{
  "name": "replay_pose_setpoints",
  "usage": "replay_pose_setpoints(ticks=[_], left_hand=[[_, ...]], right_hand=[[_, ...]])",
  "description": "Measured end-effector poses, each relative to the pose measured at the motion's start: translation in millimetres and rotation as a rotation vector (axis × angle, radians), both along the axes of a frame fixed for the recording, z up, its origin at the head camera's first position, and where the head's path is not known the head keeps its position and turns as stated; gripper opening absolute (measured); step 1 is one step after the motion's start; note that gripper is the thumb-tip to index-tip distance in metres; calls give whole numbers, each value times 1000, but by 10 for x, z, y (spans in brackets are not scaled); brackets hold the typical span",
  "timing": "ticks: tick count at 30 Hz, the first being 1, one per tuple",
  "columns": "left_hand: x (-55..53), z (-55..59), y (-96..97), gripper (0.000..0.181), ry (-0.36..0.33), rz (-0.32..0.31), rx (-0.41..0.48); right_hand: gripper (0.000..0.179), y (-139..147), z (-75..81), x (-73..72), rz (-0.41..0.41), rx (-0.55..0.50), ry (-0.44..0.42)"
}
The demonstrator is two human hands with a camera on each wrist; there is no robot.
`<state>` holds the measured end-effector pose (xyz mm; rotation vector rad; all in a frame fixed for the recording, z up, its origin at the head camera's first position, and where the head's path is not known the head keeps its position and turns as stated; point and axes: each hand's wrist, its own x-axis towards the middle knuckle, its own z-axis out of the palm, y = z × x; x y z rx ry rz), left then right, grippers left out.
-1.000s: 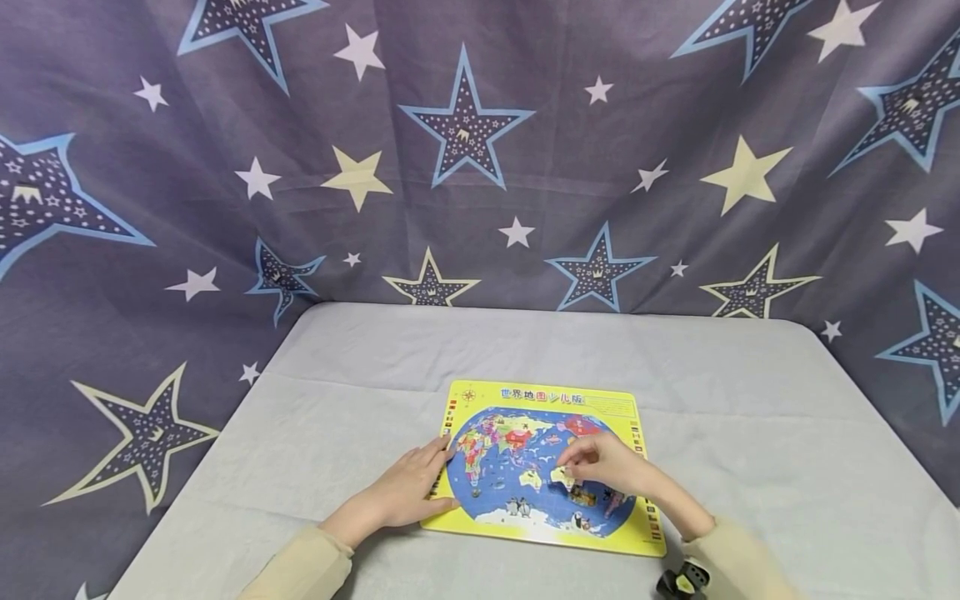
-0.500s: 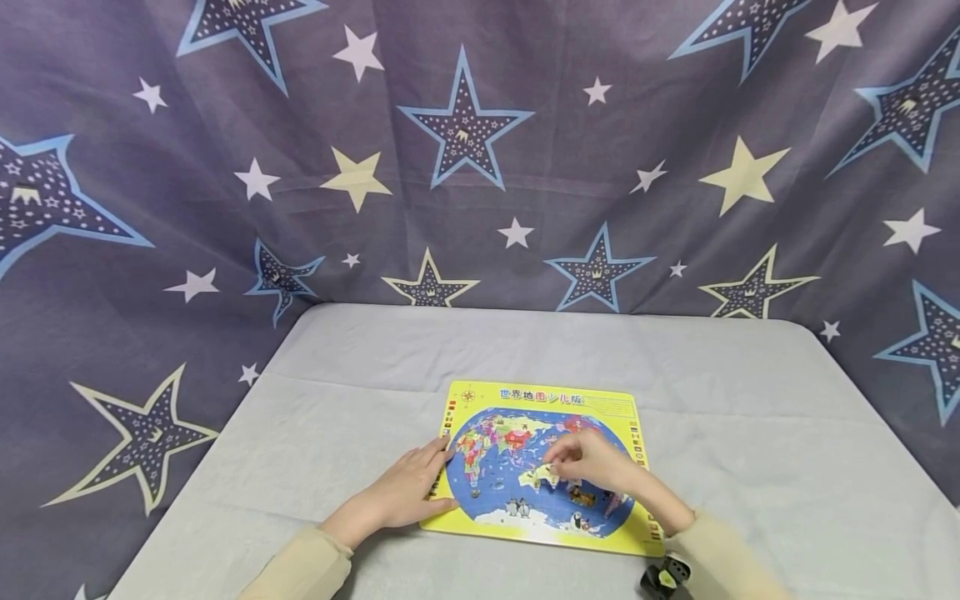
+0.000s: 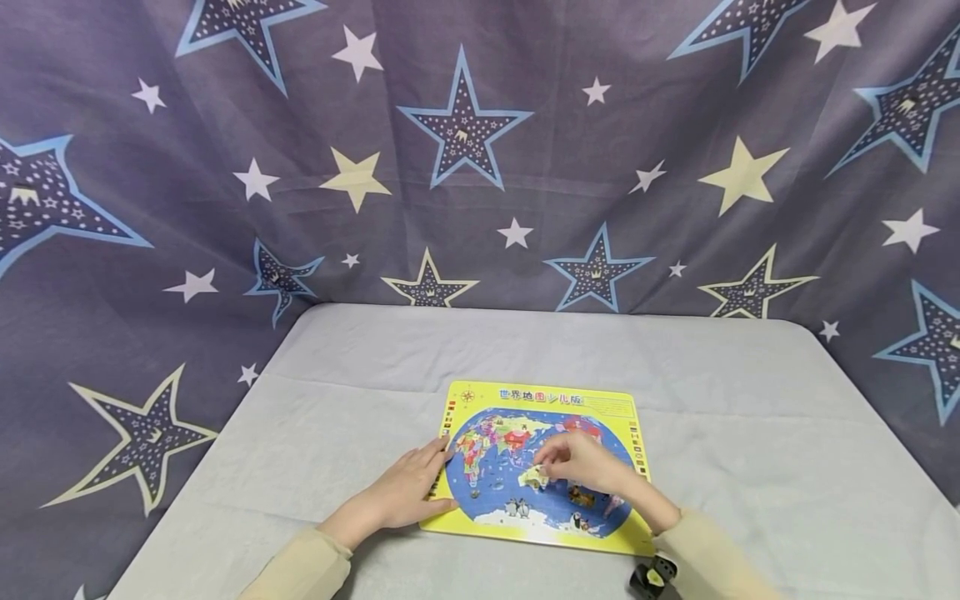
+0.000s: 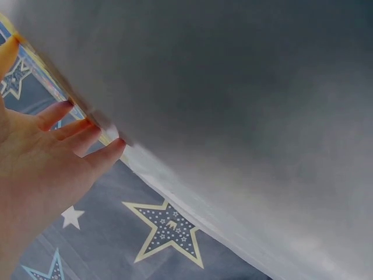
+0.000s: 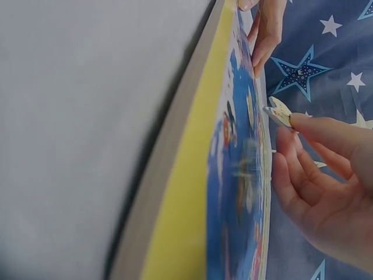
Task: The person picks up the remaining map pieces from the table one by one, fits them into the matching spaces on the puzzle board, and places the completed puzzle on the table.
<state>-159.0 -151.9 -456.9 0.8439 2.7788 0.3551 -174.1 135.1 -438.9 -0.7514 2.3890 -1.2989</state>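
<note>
A world map puzzle board [image 3: 551, 538] with a yellow border and blue oceans lies flat on the table. My right hand [image 3: 581, 462] pinches a small pale yellow puzzle piece [image 5: 278, 112] shaped like a landmass between thumb and fingertips. In the right wrist view this piece is tilted and held just off the board's face. Seen from the head, it is over the pale Australia area [image 3: 532, 477], which the fingers partly cover. My left hand [image 3: 401, 490] rests at the board's left edge with fingers spread, thumb on the lower left border; the left wrist view shows its fingertips [image 4: 119, 143] along that edge.
The board lies on a grey cloth-covered table [image 3: 360, 367]. A dark star-patterned curtain [image 3: 465, 208] stands behind and beside it. A black wrist device [image 3: 652, 577] sits by the right sleeve [image 3: 705, 554].
My right hand has moved left across the board with the puzzle piece, from right of the Australia area to over it. The left hand has stayed in place.
</note>
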Motion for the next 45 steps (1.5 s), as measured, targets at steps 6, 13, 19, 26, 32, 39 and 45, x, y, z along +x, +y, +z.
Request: replay_pose_setpoints(ticks=[6, 13, 19, 26, 32, 39, 45], left_hand=[[8, -4, -4, 77, -1, 1, -4], [7, -6, -7, 77, -1, 2, 7], [9, 15, 3, 76, -8, 5, 8], [3, 13, -2, 75, -10, 5, 7], [8, 7, 1, 76, -5, 5, 4], [8, 3, 0, 74, 8, -17, 20], [5, -2, -2, 74, 12, -18, 19]], right_hand=[[14, -70, 156, 70, 10, -18, -4], [14, -65, -37, -26, 23, -23, 0], [14, -83, -27, -25, 24, -33, -5], [13, -102, -70, -37, 9, 6, 15], [13, -112, -101, -42, -2, 49, 39], [13, -133, -104, -30, -2, 54, 47], [12, -147, -112, -23, -18, 79, 70]])
